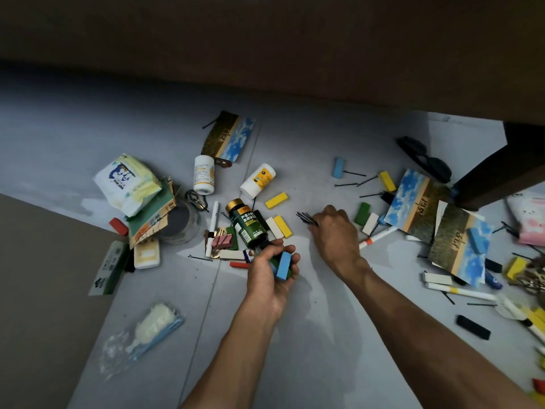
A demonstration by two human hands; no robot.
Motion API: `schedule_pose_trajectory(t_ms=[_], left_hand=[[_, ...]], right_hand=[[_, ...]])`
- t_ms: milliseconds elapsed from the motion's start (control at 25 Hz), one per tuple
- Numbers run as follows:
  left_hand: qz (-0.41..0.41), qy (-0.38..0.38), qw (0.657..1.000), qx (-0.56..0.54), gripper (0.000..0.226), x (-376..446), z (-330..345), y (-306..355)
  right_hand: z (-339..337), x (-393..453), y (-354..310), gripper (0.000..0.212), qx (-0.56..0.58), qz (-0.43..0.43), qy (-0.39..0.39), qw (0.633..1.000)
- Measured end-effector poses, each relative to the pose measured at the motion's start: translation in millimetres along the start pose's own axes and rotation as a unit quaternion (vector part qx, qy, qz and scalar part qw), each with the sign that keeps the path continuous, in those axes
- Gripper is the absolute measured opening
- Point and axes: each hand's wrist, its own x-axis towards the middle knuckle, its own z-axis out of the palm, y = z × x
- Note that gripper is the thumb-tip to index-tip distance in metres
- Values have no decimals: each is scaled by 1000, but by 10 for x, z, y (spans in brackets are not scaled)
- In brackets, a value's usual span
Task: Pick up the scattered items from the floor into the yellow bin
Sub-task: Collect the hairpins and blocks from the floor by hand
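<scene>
My left hand (269,273) grips a dark green bottle (247,225) with a gold cap, together with a blue block (284,265) and a green block under it. Just right of it, my right hand (334,231) pinches a bundle of black hairpins (306,217) low over the grey floor. Two white bottles (203,174) (258,180), yellow blocks (276,200), a white block (370,223), markers (377,237) and loose hairpins (354,174) lie scattered around. The yellow bin is not in view.
A tissue pack (126,183) and booklets lie at left beside a tape roll (180,224). Picture cards (228,135) (413,203) lie at the back and right. Sunglasses (424,157) sit by a dark furniture leg (501,169). A bagged brush (147,329) lies front left.
</scene>
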Motion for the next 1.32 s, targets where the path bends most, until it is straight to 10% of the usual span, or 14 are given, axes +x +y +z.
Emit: schedule_pose_trajectory(t_ms=[280, 400, 520, 640, 880, 1080, 1320], left_hand=[[19, -11, 1000, -10, 12, -14, -30, 56], [21, -3, 1000, -3, 29, 1, -19, 34], [-2, 5, 1000, -12, 52, 32, 29, -18], [-16, -46, 999, -13, 61, 39, 121, -99], [-2, -76, 997, 2, 53, -1, 196, -119], [-2, -52, 998, -16, 37, -47, 144, -78], [-17, -38, 999, -18, 30, -53, -44, -64]], right_hand=[[-1, -15, -112, 22, -124, -45, -12, 991], [-121, 101, -14, 16, 98, 98, -38, 990], [-325, -139, 18, 18, 447, 246, -60, 858], [-541, -578, -144, 23, 588, 214, -91, 775], [-707, -883, -317, 11, 432, 101, -45, 895], [-568, -781, -113, 15, 507, 142, 44, 849], [-37, -448, -23, 22, 120, 124, 13, 985]])
